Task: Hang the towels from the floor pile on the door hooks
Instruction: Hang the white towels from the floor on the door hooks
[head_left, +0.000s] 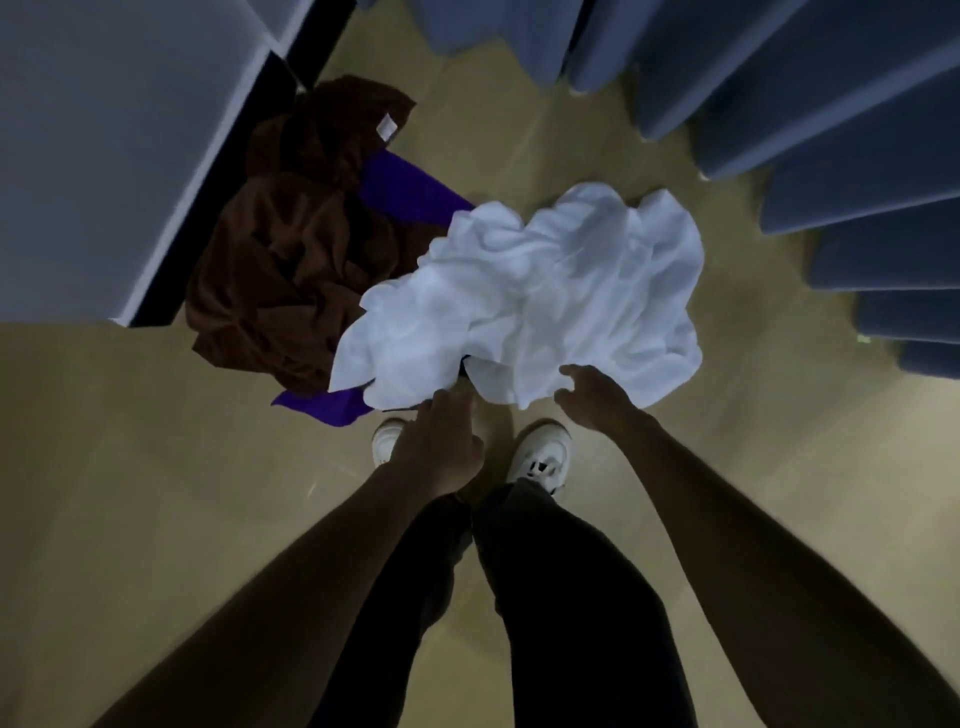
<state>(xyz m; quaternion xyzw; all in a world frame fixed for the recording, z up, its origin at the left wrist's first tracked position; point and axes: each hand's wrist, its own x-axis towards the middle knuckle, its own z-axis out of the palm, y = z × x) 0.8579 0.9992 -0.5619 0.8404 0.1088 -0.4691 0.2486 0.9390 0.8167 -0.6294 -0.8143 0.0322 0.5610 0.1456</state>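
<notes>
White towel (535, 296) — crumpled, heaped over purple towel (415, 192)

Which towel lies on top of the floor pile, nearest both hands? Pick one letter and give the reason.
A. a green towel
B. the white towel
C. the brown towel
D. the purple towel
B: the white towel is spread crumpled over the purple towel, whose edges show from under it, with the brown towel off to one side; the left hand and right hand reach at its near edge.
</notes>
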